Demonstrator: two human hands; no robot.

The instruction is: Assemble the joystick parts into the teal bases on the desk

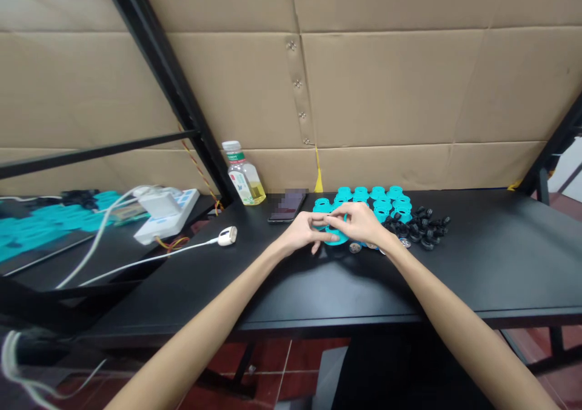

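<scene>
Just above the black table, my left hand (305,233) is closed around the left side of a turquoise plastic ring (337,238). The fingers of my right hand (357,221) are bent down over the same ring, pinching at its top; what small part they may hold is hidden by the fingertips. Behind my hands stand several more turquoise rings (378,193) in rows. Right of them lies a pile of small black plastic parts (426,231). A few round metallic discs (355,248) lie under and beside my right wrist.
A phone (288,206) and a bottle of yellow liquid (245,176) stand near the cardboard wall. A white cable plug (227,236) lies on the left of the table (500,264). Further left are a power strip (169,217) and more turquoise parts (50,228).
</scene>
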